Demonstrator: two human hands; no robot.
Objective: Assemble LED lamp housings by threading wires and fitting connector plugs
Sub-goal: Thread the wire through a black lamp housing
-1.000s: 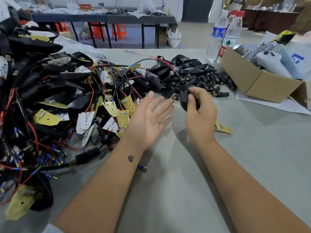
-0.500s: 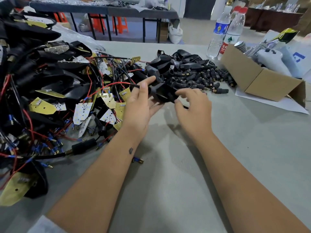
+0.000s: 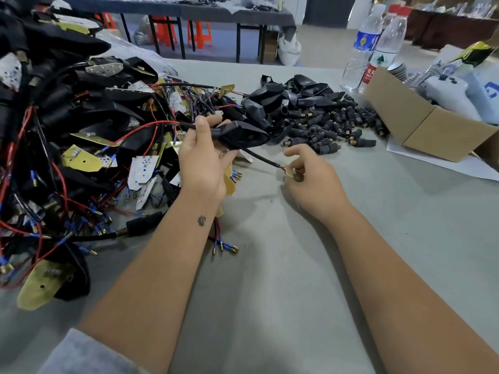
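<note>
Left hand (image 3: pixel 201 168) gripped black housing (image 3: pixel 243 134) above table (image 3: pixel 270 292); right hand (image 3: pixel 310 182) pinched LED board (image 3: pixel 290 172) on sleeved cable (image 3: pixel 260 157) exiting housing. Advice: pull cable straight, steadily, housing held firm, avoiding strain on solder joints.

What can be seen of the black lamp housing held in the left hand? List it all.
The black lamp housing is a matte, plastic-looking shell, pointed like a teardrop, lying roughly level above the grey table. The left hand grips its near end. A black sheathed cable leaves its underside and runs to the right hand, which pinches the cable's end at a small yellow board.
</note>
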